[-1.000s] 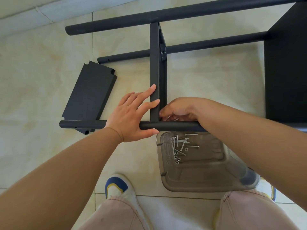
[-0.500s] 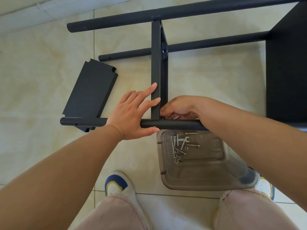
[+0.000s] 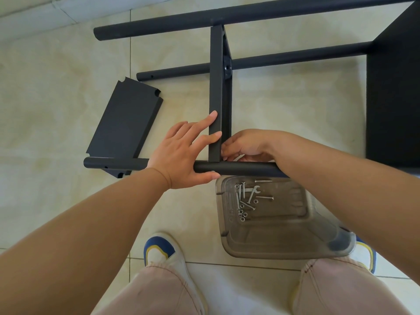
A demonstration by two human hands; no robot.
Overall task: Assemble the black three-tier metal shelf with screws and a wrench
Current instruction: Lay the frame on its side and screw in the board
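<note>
On the pale tile floor (image 3: 56, 98), a black shelf frame (image 3: 284, 59), lying on its side. Two long poles far off, one near pole (image 3: 238, 168) close to the legs, all running left to right. Between the far and near poles, a middle board (image 3: 215, 94), standing on its thin edge, with its low end touching the near pole. At the right edge, a big black board (image 3: 393, 87), joined to the poles.

Left hand (image 3: 181, 155): laid flat over the near pole, just left of the middle board. Fingers straight and spread, two tips touching the board's edge. Thumb stretched along the near side of the pole. Not gripping, only pressing.

Right hand (image 3: 245, 145): tucked into the corner where the middle board meets the near pole, on the board's right side. Fingers curled in tight, tips close to the board. Cannot tell if something small sits between them, since the hand hides it.

To the left, a loose board (image 3: 123, 123), flat on the floor, with its near end under the left tip of the near pole.

Just below the near pole, a clear plastic tub (image 3: 284, 244) on the floor. Inside it, a little heap of silver screws (image 3: 244, 196) and nuts, and a small wrench (image 3: 254, 189) lying among them.

At the bottom, two knees in pale pink trousers and a white shoe (image 3: 159, 248) with blue and yellow at the toe, left of the tub.
</note>
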